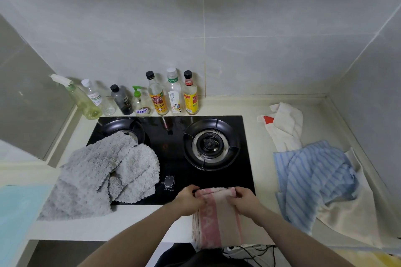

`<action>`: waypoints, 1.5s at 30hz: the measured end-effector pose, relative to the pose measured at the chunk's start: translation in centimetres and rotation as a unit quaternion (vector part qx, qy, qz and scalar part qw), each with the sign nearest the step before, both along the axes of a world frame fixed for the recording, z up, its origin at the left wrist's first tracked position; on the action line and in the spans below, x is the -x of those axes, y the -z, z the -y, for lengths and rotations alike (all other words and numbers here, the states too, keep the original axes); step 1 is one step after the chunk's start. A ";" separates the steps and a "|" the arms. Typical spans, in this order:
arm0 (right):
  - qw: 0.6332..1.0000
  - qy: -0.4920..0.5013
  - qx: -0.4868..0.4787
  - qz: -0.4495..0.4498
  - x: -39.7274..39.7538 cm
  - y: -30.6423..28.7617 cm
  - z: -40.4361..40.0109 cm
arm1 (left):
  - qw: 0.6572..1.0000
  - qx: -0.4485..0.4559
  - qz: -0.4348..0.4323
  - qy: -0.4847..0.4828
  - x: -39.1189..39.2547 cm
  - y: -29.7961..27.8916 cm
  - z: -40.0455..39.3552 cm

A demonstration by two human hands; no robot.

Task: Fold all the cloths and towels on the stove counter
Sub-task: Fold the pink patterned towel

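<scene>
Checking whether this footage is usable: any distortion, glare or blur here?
Head view: wide-angle bending curves the counter edge and wall seams; the glass stove top mirrors the bottles faintly; lighting soft and even; both hands and the pink-striped towel are sharp.

- Clear pump bottle with green top (140,102): purple label reading 蓝月亮.
- Tall clear bottle with white cap (175,93): green band reading 东方树叶.
- Other labels too small to read.
</scene>
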State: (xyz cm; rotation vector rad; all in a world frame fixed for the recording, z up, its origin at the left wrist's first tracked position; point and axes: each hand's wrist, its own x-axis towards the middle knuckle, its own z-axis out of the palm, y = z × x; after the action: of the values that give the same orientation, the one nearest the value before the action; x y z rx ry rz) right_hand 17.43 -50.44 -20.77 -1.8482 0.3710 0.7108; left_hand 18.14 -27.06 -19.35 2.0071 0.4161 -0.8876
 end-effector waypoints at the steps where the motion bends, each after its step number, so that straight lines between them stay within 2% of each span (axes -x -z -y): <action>1: 1.000 -0.011 -0.007 0.000 -0.1 -0.5 0.2 | 1.000 -0.009 0.008 0.021 0.1 -0.2 -0.2; 4: 0.999 -0.028 -0.021 0.010 -0.8 -1.6 0.6 | 0.997 -0.031 0.063 0.044 -0.1 -0.6 -0.5; 8: 0.998 0.018 -0.040 0.035 -2.0 -2.5 1.1 | 0.986 -0.043 0.158 0.023 -1.0 -1.1 -0.3; 12: 0.995 0.040 -0.037 0.079 -2.6 -3.1 1.5 | 0.986 0.021 0.163 -0.012 -1.5 -1.7 0.8; 17: 0.983 -0.014 0.028 0.178 -1.4 -1.9 2.6 | 0.979 0.047 0.200 -0.003 -0.3 -1.7 1.7; 21: 0.977 -0.050 0.053 0.201 0.1 -0.7 3.3 | 0.973 0.063 0.223 0.027 1.4 -1.0 2.1; 24: 0.960 -0.078 0.089 0.255 1.2 -0.5 3.8 | 0.963 0.054 0.248 0.086 2.4 -0.3 2.1; 27: 0.948 -0.108 0.119 0.277 2.1 -0.4 4.4 | 0.958 0.043 0.246 0.139 3.0 0.4 1.6; 32: 0.941 -0.161 0.149 0.259 3.1 0.4 4.7 | 0.949 0.019 0.245 0.199 3.8 0.2 1.1; 40: 0.931 -0.172 0.143 0.288 4.5 1.3 4.6 | 0.944 -0.016 0.249 0.215 3.6 0.8 0.9; 45: 0.921 -0.214 0.182 0.269 5.4 2.1 4.6 | 0.953 0.009 0.227 0.202 2.8 0.4 0.9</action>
State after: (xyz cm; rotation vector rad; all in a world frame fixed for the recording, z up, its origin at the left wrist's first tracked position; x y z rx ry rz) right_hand 12.05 -55.08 -22.85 -2.4224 -0.2934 0.3974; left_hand 15.39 -27.96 -19.76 2.2367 -0.2716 -0.6270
